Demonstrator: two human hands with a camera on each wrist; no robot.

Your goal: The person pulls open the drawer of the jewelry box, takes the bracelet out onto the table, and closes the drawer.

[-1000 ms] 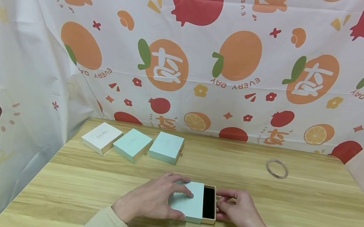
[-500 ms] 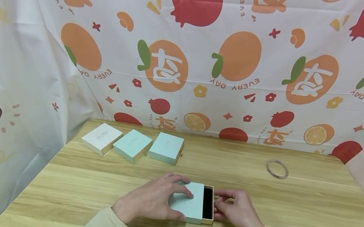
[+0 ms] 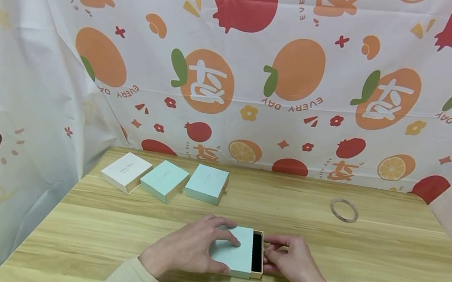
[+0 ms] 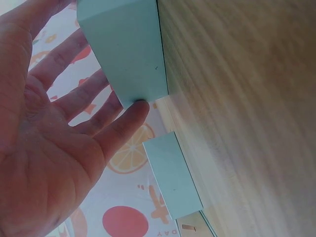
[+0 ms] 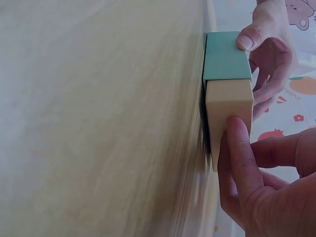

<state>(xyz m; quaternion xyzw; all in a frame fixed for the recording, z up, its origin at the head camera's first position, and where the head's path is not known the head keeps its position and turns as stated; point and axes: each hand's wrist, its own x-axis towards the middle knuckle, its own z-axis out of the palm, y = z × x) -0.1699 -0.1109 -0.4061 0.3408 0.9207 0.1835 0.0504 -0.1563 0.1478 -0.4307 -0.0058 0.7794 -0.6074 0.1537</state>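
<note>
A mint-green sliding gift box (image 3: 240,260) lies on the table, its cream drawer (image 5: 228,98) partly out of the right end and showing a black lining (image 3: 257,250). My left hand (image 3: 200,245) spans and grips the sleeve, thumb on the near side, one finger bent onto the lid. In the left wrist view the thumb rests along the sleeve's lower corner. My right hand (image 3: 295,261) presses its fingertips against the drawer's outer end. The right wrist view shows one fingertip (image 5: 236,124) flat on the cream face; other fingers are partly hidden behind it.
At the back left stand a white box (image 3: 126,170), a mint box (image 3: 165,178) and a pale blue-green box (image 3: 207,182) in a row. A greyish ring (image 3: 344,210) lies at the back right. A fruit-print cloth (image 3: 298,68) hangs behind the table.
The drawer has slid a little left into the sleeve, and my right hand has moved left with it. My left hand and the sleeve stay in place.
</note>
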